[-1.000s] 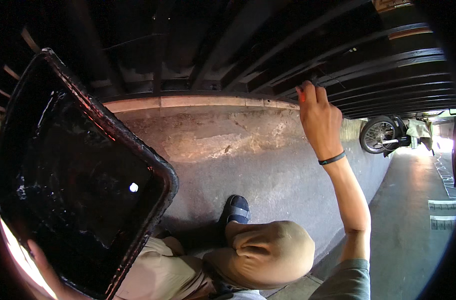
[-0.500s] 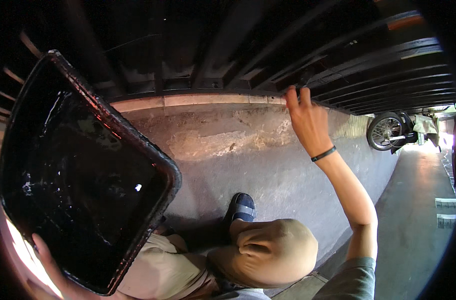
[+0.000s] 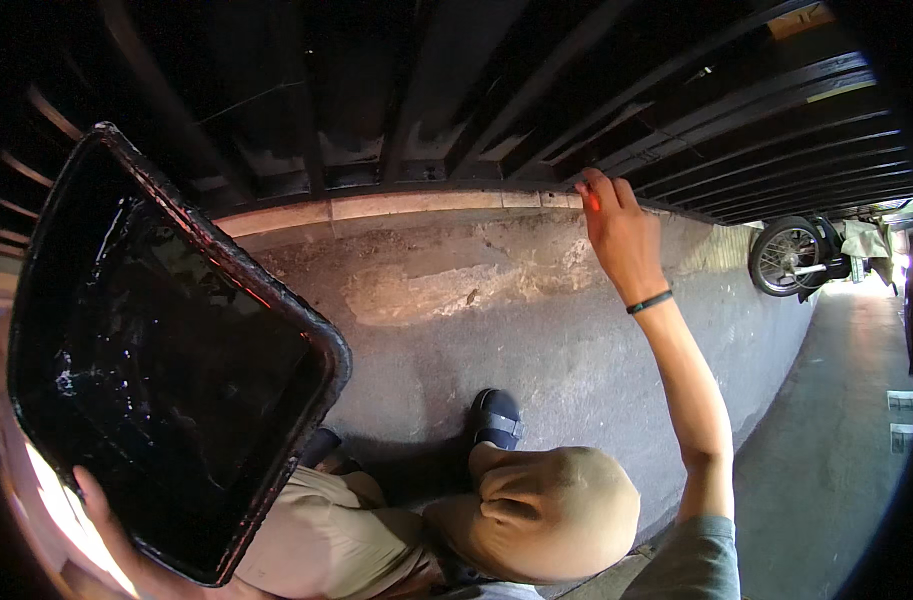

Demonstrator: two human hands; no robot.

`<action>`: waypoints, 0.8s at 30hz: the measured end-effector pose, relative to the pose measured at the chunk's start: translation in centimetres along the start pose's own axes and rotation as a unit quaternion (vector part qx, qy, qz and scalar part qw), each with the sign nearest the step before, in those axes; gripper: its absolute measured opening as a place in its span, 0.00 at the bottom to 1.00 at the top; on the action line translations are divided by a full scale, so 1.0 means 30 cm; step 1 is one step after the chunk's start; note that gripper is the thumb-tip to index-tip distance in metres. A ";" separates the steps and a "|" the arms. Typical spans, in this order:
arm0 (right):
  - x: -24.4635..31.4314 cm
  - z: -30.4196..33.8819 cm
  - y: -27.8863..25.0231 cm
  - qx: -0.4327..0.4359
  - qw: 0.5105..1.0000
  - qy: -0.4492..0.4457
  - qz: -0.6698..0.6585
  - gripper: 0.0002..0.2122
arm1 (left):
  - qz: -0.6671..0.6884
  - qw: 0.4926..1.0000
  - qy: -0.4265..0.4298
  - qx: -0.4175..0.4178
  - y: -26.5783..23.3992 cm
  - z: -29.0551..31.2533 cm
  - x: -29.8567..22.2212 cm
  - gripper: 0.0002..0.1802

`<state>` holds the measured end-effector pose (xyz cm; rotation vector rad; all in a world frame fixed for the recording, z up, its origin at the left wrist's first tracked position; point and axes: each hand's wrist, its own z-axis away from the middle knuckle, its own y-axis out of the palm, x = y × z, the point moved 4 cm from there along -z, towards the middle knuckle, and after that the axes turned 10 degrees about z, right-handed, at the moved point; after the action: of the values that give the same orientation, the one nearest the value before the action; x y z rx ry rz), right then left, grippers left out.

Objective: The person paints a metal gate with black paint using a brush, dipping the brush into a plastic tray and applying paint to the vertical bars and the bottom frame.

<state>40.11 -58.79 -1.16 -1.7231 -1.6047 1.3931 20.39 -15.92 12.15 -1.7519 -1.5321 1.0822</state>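
Observation:
A large black plastic tub (image 3: 191, 350), roughly four-sided with a thick rim, is tilted at my left, its dark inside shiny and spotted with highlights. My left hand (image 3: 101, 515) grips its lower left edge, the thumb lying over the rim and the other fingers hidden behind it. Out to the right, my right hand (image 3: 621, 230) is held at the foot of a dark barred metal gate (image 3: 456, 100). Its fingers are curled together, and a bright red spot shows by the fingertips. What they hold, if anything, is too small to tell.
A pale tiled ledge (image 3: 416, 203) runs under the bars. Below it lies worn grey concrete (image 3: 576, 360) with a chipped, lighter patch. My bent knee (image 3: 546, 510) and sandalled foot (image 3: 498, 418) are in the middle. A parked motorcycle (image 3: 796, 258) stands at the far right.
My right hand stays near the foot of the bars, its fingers more curled and the red spot brighter. The tub remains in my left hand. The whole view has shifted slightly.

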 end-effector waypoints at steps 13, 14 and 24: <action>-0.055 0.216 0.018 -0.034 0.988 0.064 -0.134 0.16 | -0.008 1.000 -0.017 0.014 0.001 0.018 -0.042 0.46; -0.099 0.201 0.006 -0.060 0.987 0.063 -0.132 0.16 | -0.011 1.000 -0.021 0.016 0.005 0.020 -0.045 0.46; -0.112 0.348 0.143 -0.157 0.957 0.157 -0.184 0.19 | -0.039 0.999 -0.025 0.023 0.032 0.041 -0.114 0.46</action>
<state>33.96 -66.33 -7.81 -1.5973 -1.9060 0.6794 19.77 -19.56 11.42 -1.6312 -1.5791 1.1216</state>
